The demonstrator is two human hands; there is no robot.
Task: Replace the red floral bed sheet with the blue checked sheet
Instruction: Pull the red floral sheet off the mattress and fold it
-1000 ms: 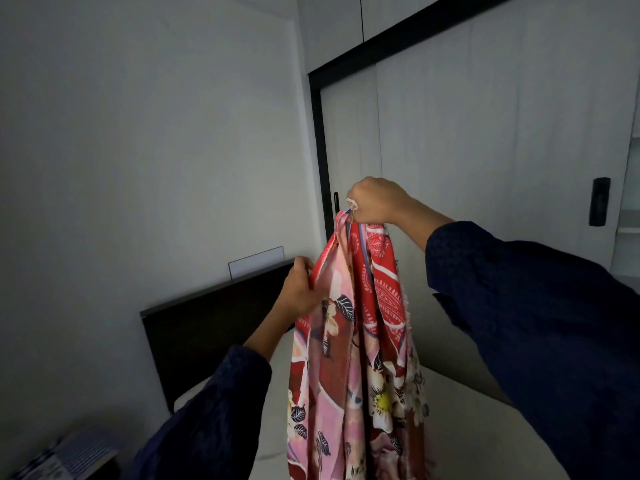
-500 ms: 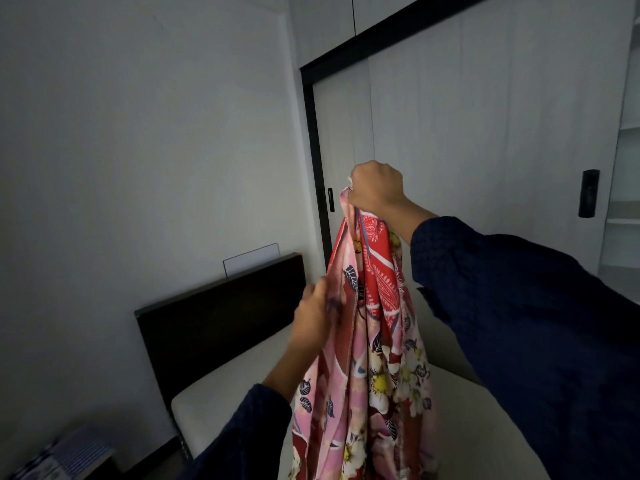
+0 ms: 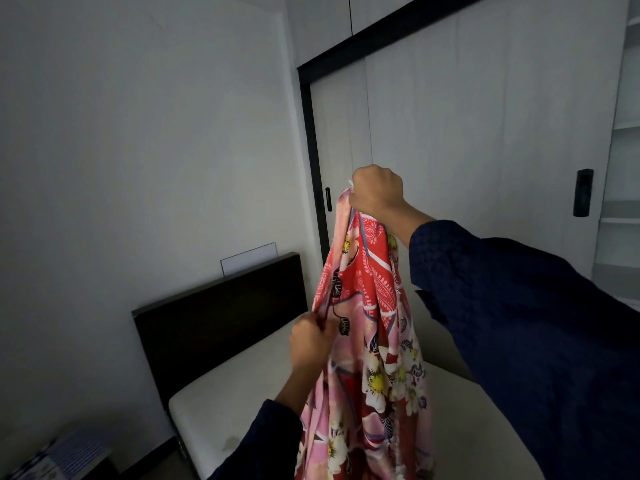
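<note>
The red floral sheet (image 3: 367, 341) hangs in a long bunch in front of me, over the bare white mattress (image 3: 225, 393). My right hand (image 3: 375, 188) grips its top corner, held high. My left hand (image 3: 310, 342) pinches the sheet's left edge lower down. A folded blue striped cloth (image 3: 65, 459), perhaps the blue checked sheet, lies at the bottom left corner.
A dark headboard (image 3: 214, 317) stands against the white wall on the left. White sliding wardrobe doors (image 3: 467, 150) with black frame and handles fill the back. Open white shelves (image 3: 620, 202) are at the far right.
My left hand has slid down the sheet's edge, away from my right hand. My right hand stays raised with the top corner.
</note>
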